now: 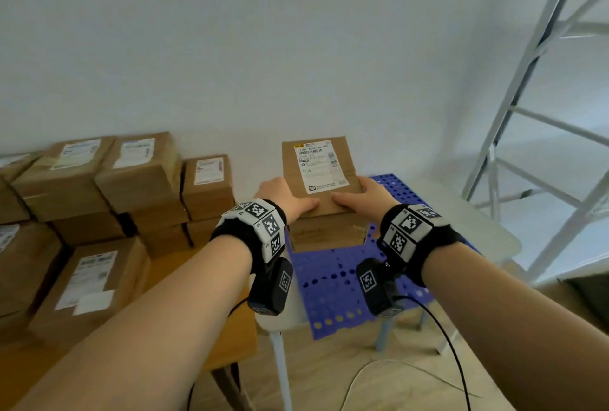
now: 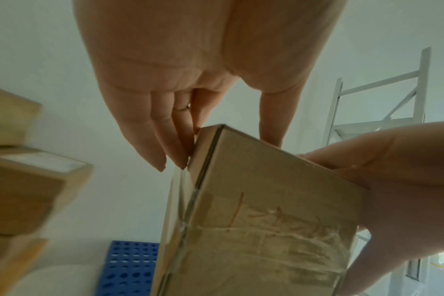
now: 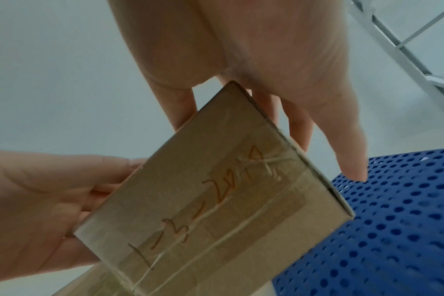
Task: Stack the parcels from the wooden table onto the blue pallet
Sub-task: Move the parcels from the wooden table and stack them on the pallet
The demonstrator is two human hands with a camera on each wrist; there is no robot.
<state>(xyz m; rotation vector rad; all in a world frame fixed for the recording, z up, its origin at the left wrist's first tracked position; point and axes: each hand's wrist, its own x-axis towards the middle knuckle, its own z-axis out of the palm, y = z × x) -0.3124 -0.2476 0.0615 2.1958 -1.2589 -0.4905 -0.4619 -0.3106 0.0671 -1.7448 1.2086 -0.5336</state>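
Both hands, left and right, grip the parcel between them.

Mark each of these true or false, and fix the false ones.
1. Both hands hold one parcel. True.
2. The parcel is over the pallet. True.
3. The pallet is red. False: it is blue.
4. The held parcel has no label. False: a white label is on top.
5. More parcels are stacked on the person's left. True.
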